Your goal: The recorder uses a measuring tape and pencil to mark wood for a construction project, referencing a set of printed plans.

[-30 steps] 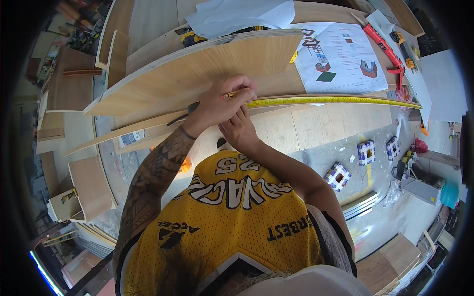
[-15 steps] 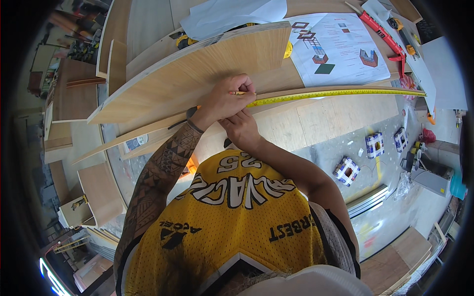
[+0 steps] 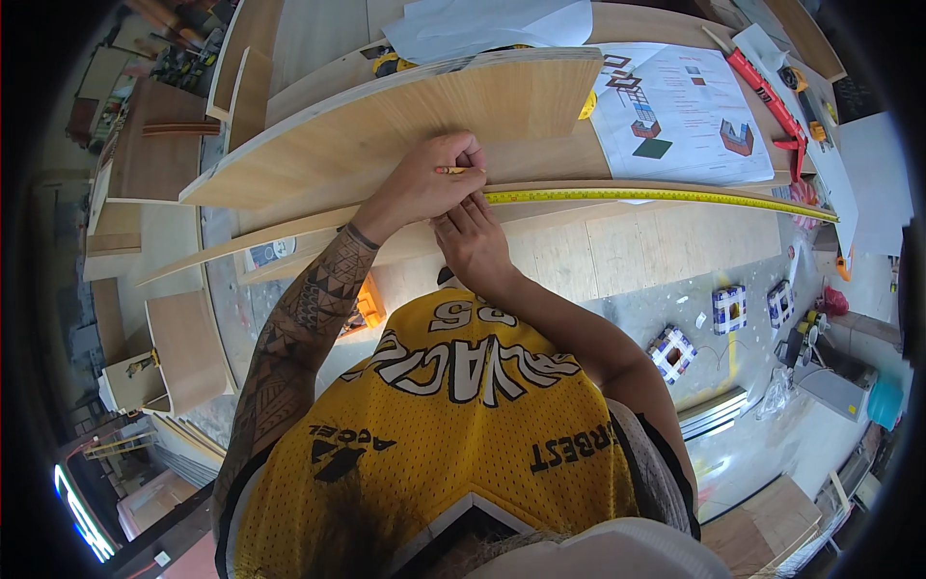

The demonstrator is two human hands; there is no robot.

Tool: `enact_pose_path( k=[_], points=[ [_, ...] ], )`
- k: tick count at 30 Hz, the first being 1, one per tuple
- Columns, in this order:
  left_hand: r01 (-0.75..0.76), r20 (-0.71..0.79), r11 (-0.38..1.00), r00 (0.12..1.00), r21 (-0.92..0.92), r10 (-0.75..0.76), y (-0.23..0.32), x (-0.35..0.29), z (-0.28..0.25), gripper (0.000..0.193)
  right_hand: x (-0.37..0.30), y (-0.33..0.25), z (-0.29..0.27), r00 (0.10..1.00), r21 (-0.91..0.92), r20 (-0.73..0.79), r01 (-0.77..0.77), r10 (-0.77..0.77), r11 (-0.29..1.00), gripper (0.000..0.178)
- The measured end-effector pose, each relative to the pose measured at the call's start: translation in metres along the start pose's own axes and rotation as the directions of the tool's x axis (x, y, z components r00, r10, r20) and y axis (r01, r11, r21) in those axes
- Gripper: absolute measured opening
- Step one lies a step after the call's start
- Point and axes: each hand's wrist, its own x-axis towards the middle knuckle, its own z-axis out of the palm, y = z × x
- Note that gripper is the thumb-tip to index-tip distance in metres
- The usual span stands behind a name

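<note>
A pencil [image 3: 449, 171] is pinched in my left hand [image 3: 434, 180], which lies over a long thin wooden strip [image 3: 289, 234]. Just below it, my right hand [image 3: 475, 246] reaches up with bent fingers at the strip and the tape measure blade [image 3: 617, 195]; its fingertips are partly hidden under the left hand. That yellow blade runs along the strip from my hands to the far right. The tape's case cannot be seen. Behind the left hand a wide wooden board [image 3: 386, 121] stands on edge.
Printed drawings [image 3: 675, 111] lie at the back right, beside a red caulking gun [image 3: 767, 96]. A loose white paper sheet [image 3: 492, 21] lies behind the board. Wrapped square blocks [image 3: 672, 353] and an orange object [image 3: 365, 307] are lower down. Wooden panels [image 3: 188, 347] stand at left.
The view has shifted slightly. My left hand has moved a little left along the strip, still with the pencil. The right hand stays close beneath it, and more tape shows beside my fingers.
</note>
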Motion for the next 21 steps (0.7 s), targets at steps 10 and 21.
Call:
enact_pose_path(
  k=[10, 21],
  points=[
    [-0.126, 0.108, 0.992, 0.986, -0.008, 0.126, -0.008, 0.03, 0.03, 0.017, -0.006, 0.002, 0.003, 1.0, -0.004, 0.011, -0.016, 0.016, 1.0, 0.029],
    [-0.134, 0.085, 0.99, 0.987, -0.053, 0.138, -0.016, 0.034, 0.052, 0.013, -0.016, 0.013, 0.003, 1.0, 0.024, 0.026, 0.009, -0.01, 1.0, 0.017]
  ],
)
